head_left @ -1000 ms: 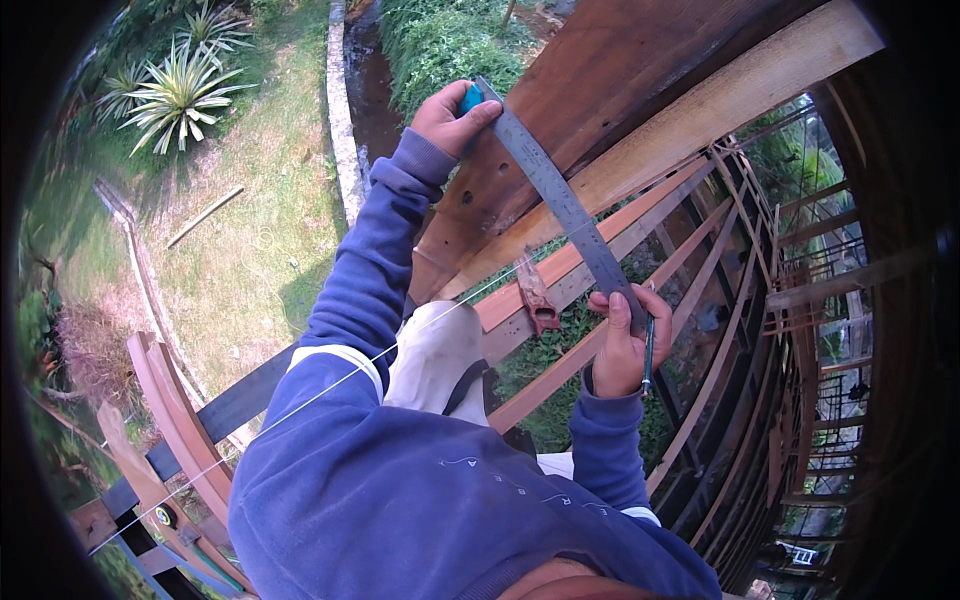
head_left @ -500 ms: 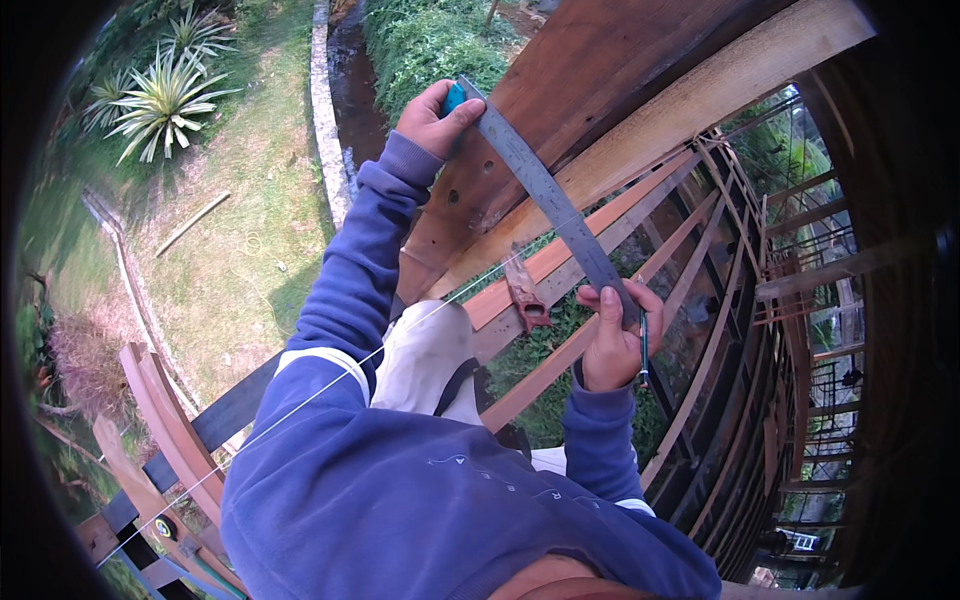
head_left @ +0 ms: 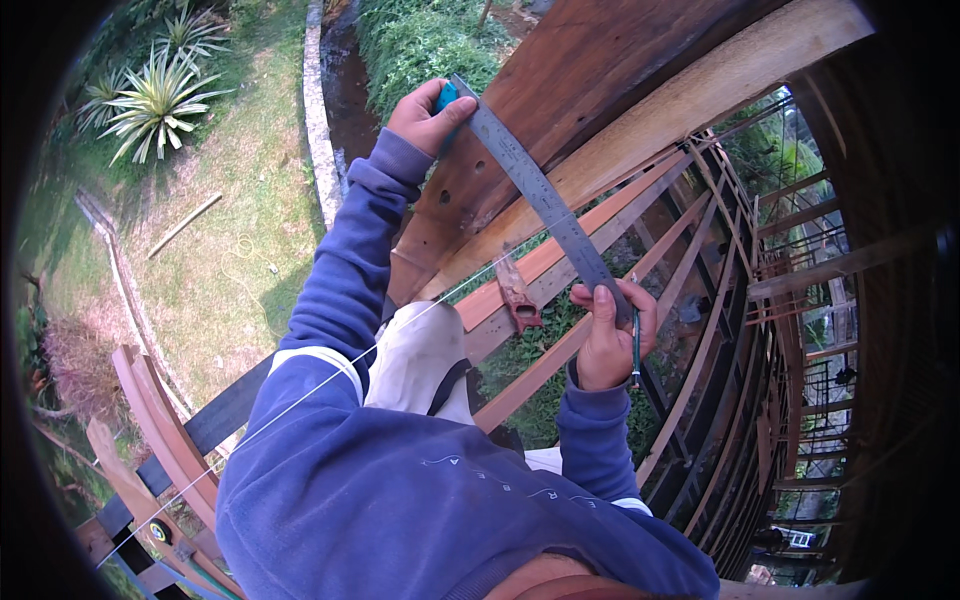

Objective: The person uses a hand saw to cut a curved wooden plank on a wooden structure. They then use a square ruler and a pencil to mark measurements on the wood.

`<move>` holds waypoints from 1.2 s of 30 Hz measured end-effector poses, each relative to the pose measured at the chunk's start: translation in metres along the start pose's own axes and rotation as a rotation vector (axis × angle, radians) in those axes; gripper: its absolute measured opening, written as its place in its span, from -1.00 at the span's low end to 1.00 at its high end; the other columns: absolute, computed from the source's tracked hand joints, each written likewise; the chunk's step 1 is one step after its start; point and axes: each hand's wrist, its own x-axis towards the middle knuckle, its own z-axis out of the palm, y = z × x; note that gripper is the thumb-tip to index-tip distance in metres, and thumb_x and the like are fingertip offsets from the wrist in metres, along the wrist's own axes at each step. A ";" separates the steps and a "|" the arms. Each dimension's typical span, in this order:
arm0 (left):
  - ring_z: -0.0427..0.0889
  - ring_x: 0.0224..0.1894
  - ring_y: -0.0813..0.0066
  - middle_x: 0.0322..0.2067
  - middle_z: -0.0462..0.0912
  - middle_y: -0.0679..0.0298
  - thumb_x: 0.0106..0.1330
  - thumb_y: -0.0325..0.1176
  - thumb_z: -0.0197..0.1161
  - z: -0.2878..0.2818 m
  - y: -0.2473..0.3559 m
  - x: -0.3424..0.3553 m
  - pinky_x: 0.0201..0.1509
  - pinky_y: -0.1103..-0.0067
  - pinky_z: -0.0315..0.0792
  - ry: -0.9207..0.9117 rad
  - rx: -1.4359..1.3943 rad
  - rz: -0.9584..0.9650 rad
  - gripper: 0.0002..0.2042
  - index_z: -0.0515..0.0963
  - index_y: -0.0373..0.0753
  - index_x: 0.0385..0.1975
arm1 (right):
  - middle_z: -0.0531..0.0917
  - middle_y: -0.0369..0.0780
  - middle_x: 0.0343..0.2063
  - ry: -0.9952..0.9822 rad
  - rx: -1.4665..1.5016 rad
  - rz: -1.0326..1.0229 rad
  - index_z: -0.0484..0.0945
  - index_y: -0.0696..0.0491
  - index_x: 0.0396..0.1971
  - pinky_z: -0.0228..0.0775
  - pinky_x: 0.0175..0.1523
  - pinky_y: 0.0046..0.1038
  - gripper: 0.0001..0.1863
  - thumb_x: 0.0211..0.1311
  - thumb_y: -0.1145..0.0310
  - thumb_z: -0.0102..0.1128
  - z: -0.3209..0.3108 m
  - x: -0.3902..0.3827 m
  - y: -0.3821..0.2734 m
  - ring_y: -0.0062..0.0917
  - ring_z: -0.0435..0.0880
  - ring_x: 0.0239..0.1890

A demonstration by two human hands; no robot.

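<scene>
My left hand [head_left: 420, 118] grips the teal stock of a try square [head_left: 540, 190] between thumb and fingers. The square's long steel blade slants down to the right, over a broad dark-brown plank and a paler beam. My right hand [head_left: 604, 345] pinches the far end of that blade, thumb on top. A slim dark pencil [head_left: 636, 350] is also tucked in my right fingers, pointing down. Close to the left of that hand, a handsaw [head_left: 522, 308] with a reddish-brown handle rests on the timbers.
The dark plank [head_left: 500, 140] and pale beam [head_left: 690, 105] rise ahead. Open wooden battens [head_left: 555, 365] over black framing spread to the right, greenery below. A taut string [head_left: 310, 395] crosses diagonally. A round tape measure [head_left: 159, 530] lies lower left; grass [head_left: 230, 190] is far below.
The whole view has shifted slightly, and the hands and square sit a little further left in it. The blade's face now catches more light. Both grips are the same.
</scene>
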 end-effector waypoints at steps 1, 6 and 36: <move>0.39 -0.35 0.79 -0.41 0.51 0.54 0.35 -0.15 0.37 0.000 0.001 0.001 -0.24 0.70 0.35 -0.011 0.004 -0.004 -0.73 0.57 -0.23 -0.21 | 0.71 -0.05 -0.38 0.001 -0.003 -0.003 0.42 0.20 -0.10 0.68 -0.19 -0.39 -0.81 0.35 0.56 0.17 0.000 0.000 0.000 -0.41 0.75 -0.37; 0.38 -0.35 0.79 -0.42 0.50 0.54 0.34 -0.16 0.37 0.000 0.000 0.001 -0.24 0.69 0.35 0.013 0.027 0.034 -0.73 0.57 -0.23 -0.22 | 0.71 -0.05 -0.38 -0.003 -0.009 0.003 0.40 0.20 -0.10 0.68 -0.18 -0.39 -0.81 0.36 0.55 0.17 0.000 0.002 -0.001 -0.41 0.75 -0.37; 0.34 -0.40 0.76 -0.46 0.46 0.54 0.37 -0.14 0.34 0.002 -0.003 0.001 -0.30 0.68 0.31 0.007 0.051 0.054 -0.73 0.56 -0.24 -0.25 | 0.71 -0.03 -0.39 -0.003 -0.018 -0.024 0.37 0.19 -0.08 0.66 -0.17 -0.38 -0.81 0.38 0.55 0.14 0.000 0.001 0.000 -0.39 0.74 -0.37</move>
